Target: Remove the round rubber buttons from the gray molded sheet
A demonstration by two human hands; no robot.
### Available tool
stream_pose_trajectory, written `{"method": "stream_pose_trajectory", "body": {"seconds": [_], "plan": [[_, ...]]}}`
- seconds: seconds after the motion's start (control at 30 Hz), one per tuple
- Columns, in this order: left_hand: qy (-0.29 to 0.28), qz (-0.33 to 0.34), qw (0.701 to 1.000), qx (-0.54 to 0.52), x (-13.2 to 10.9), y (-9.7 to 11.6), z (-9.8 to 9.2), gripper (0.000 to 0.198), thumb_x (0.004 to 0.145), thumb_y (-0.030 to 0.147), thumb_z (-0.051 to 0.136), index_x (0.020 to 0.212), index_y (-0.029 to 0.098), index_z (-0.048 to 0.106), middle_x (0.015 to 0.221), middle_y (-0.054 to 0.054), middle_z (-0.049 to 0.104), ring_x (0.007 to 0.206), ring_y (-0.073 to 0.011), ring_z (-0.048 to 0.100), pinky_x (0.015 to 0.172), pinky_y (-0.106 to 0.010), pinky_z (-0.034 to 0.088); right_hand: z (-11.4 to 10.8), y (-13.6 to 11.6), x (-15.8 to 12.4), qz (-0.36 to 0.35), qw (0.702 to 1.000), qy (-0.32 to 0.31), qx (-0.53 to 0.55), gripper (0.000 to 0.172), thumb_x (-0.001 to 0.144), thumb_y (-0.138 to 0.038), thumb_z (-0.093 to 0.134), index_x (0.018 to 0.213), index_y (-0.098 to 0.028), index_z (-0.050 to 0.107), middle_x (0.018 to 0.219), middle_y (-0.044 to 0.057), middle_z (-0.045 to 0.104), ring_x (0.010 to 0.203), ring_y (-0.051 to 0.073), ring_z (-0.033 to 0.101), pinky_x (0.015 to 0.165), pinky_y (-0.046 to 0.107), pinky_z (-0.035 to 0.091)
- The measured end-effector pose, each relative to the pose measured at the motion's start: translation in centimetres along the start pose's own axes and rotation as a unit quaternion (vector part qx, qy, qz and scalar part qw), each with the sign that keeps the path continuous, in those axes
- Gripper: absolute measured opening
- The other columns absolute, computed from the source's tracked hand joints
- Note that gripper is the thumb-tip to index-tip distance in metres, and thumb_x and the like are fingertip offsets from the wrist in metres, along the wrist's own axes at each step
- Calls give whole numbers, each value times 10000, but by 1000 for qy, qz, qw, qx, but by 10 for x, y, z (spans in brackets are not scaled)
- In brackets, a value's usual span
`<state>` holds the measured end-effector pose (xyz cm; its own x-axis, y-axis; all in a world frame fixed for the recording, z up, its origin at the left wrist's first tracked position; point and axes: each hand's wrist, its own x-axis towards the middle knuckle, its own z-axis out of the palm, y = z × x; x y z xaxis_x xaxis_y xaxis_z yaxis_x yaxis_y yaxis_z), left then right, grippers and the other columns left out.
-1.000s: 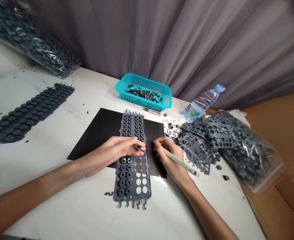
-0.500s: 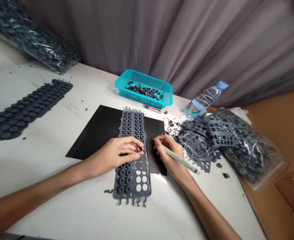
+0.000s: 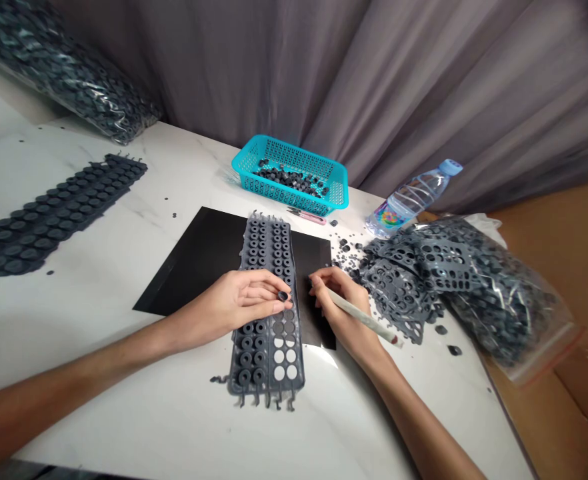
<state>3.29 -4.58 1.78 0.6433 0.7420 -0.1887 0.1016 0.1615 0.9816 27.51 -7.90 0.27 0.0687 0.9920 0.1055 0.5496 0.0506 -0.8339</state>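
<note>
A dark grey moulded rubber sheet (image 3: 268, 267) with rows of ring-shaped parts lies lengthwise before me, partly over a black mat (image 3: 189, 260). Several round holes in its near right part are vacant. My left hand (image 3: 259, 297) rests over the sheet's middle, hiding some rings, and pinches a small black rubber cap (image 3: 283, 295) between thumb and fingers. To the right of the sheet, above the mat, my right hand (image 3: 341, 300) grips a pale pen-like stick (image 3: 364, 317) with a dark red end. Its tip is hidden by the fingers.
A blue basket (image 3: 239, 163) holds small black parts, with pink-handled snips (image 3: 308, 217) in front. At right are a water bottle (image 3: 414, 197), punched rubber scraps (image 3: 399, 287) and a filled plastic bag (image 3: 509, 313). Another rubber sheet (image 3: 59, 217) and a big bag (image 3: 74, 80) lie left.
The small rubber cap has turned in my left fingers; its hollow side showed before, and now its dark outer side shows. My right hand has hardly moved. The view has shifted slightly.
</note>
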Motion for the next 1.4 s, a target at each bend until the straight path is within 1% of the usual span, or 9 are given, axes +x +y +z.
{"method": "stream_pose_trajectory", "body": {"seconds": [0.13, 0.43, 0.6, 0.87, 0.97, 1.13, 1.27, 1.33, 1.4], "plan": [[8, 16, 1000, 23, -2, 1, 2, 282, 936, 391, 737, 1162, 228, 699, 1160, -34, 783, 1169, -223, 724, 1102, -350, 536, 0, 1, 0, 1, 1000, -3, 5, 262, 1009, -441, 598, 952, -195, 669, 779, 23, 666, 638, 155, 603, 573, 243, 454], [-24, 46, 997, 62, -6, 4, 5, 254, 969, 376, 687, 1185, 243, 704, 1232, -26, 750, 1181, -221, 715, 1097, -346, 544, -1, 2, 0, -8, 1000, -9, 2, 243, 1021, -425, 595, 964, -200, 667, 796, 23, 675, 663, 158, 618, 595, 246, 460], [-24, 55, 995, 77, -6, 5, 6, 230, 974, 342, 675, 1173, 231, 705, 1209, -26, 753, 1147, -208, 725, 1092, -343, 553, -1, 1, 0, -12, 1000, -8, 3, 252, 1021, -430, 595, 963, -196, 669, 816, 31, 691, 666, 160, 627, 598, 248, 467], [-12, 73, 992, 101, -5, 3, 6, 242, 959, 350, 691, 1171, 239, 723, 1201, -19, 757, 1126, -208, 730, 1093, -345, 556, 0, 3, -1, -19, 1000, -10, -4, 248, 1030, -433, 590, 977, -204, 669, 817, 27, 699, 682, 166, 640, 615, 252, 475], [-19, 68, 993, 91, -6, 4, 5, 246, 956, 352, 687, 1172, 238, 718, 1204, -29, 760, 1136, -222, 731, 1085, -360, 559, -1, 3, -1, -19, 1000, -8, -4, 248, 1032, -433, 589, 973, -206, 668, 815, 26, 702, 680, 167, 641, 616, 254, 473], [-31, 37, 998, 41, -3, 3, 3, 282, 926, 342, 728, 1180, 230, 682, 1183, -47, 779, 1181, -244, 725, 1093, -384, 545, -1, 3, -1, -20, 1000, -14, -8, 244, 1037, -431, 584, 979, -206, 661, 828, 27, 705, 688, 167, 643, 623, 255, 476], [-35, 21, 999, 20, -3, -1, 3, 284, 927, 327, 733, 1180, 220, 661, 1197, -58, 776, 1190, -236, 721, 1093, -380, 539, -2, 6, -2, -20, 1000, -17, -4, 239, 1042, -430, 580, 984, -211, 659, 825, 20, 698, 683, 164, 639, 625, 252, 472], [-37, 20, 999, 14, -2, -4, 3, 300, 927, 336, 739, 1188, 216, 653, 1198, -65, 776, 1191, -232, 720, 1098, -379, 534, -1, 7, -1, -22, 1000, -17, -2, 241, 1041, -430, 578, 976, -213, 661, 820, 20, 697, 682, 165, 640, 620, 251, 469], [-31, 27, 999, 11, 5, -6, 0, 320, 919, 358, 749, 1185, 211, 650, 1217, -76, 771, 1203, -236, 714, 1107, -384, 527, -1, 6, -1, -26, 1000, -16, 2, 245, 1037, -431, 575, 965, -213, 662, 813, 21, 698, 680, 167, 640, 612, 249, 467]]}}
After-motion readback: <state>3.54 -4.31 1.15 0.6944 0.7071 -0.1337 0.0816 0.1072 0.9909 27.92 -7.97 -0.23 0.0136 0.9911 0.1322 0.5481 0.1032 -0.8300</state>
